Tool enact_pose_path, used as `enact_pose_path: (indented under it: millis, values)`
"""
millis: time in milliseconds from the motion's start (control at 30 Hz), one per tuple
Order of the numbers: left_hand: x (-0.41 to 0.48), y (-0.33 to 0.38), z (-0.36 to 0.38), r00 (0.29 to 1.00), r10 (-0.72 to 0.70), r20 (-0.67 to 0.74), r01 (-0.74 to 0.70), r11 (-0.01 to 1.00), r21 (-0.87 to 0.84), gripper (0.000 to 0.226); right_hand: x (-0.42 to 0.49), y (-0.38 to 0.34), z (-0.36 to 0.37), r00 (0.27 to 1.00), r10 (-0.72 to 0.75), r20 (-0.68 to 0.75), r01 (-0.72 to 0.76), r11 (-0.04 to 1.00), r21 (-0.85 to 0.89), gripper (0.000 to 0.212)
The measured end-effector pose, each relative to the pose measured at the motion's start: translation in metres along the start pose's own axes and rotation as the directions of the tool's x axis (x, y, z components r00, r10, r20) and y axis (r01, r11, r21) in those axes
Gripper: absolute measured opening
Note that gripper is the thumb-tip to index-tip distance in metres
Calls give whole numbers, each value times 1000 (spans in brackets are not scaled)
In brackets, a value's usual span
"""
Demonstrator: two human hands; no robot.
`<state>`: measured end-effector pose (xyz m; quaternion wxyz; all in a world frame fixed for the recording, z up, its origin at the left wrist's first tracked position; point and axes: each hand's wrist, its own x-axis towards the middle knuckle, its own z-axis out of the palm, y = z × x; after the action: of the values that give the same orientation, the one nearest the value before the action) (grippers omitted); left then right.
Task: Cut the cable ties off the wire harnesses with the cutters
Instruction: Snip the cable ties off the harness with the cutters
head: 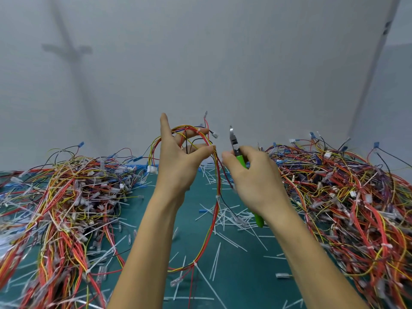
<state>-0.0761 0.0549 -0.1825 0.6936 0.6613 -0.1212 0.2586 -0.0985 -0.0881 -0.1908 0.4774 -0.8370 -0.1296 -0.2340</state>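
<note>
We judge much is left: big harness piles (347, 197) flank the bench (245, 284), strewn with cut ties (231, 219); our left hand (178, 166) fingers pinch a raised harness (217, 175); our right hand (256, 179) grips the cutters (239, 156).

Lighting's pretty even and bright, soft white with no hard glare anywhere. The wall (223, 63) picks up one faint cross-shaped shadow (66, 50) at its upper left, soft-edged, so the light seems diffuse. Wide-angle lens bends things a lot: the pole (376, 63) at the wall's right side leans inward, and the wire piles (66, 208) stretch and smear toward the bottom corners. Centre is sharper. The right hand (256, 181) looks a bit motion-blurred along its lower edge, and the cutters (236, 148) are slightly soft too.
</note>
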Motion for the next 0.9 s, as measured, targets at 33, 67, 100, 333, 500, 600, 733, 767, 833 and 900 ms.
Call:
enact_pose_path:
  millis: [33,67,100,333,500,600,733,767,833,900]
  values:
    - [0,0,0,1000,3,1,-3,1000,-3,110,0,-1,-2,999,12,50,-9,999,-53,43]
    - [0,1,-1,1000,5,4,-5,1000,-4,110,0,-2,-4,993,37,110,-28,996,-82,51]
    - [0,1,-2,1000,5,7,-5,1000,-6,110,0,-2,-6,985,63,163,-46,994,-101,56]
    - [0,2,-3,1000,3,7,-3,1000,6,113,-1,0,-5,969,76,234,-36,985,-171,64]
    - [-1,5,-5,1000,10,13,-11,999,35,112,-1,-2,-7,955,85,283,-45,988,-146,64]
    - [-2,8,-5,1000,16,23,-17,999,45,113,0,0,-7,959,78,273,-41,990,-136,61]
    - [-3,11,-4,999,19,27,-22,996,85,117,1,3,-7,964,76,253,-49,993,-111,59]
    - [-3,11,-4,999,21,30,-24,995,94,117,1,4,-7,965,73,253,-47,993,-105,59]
    - [-3,11,-4,999,20,39,-24,995,101,115,2,5,-7,966,63,251,-37,994,-107,58]
    - [-2,11,-5,999,14,46,-19,994,107,114,3,6,-7,968,56,245,-29,993,-113,59]
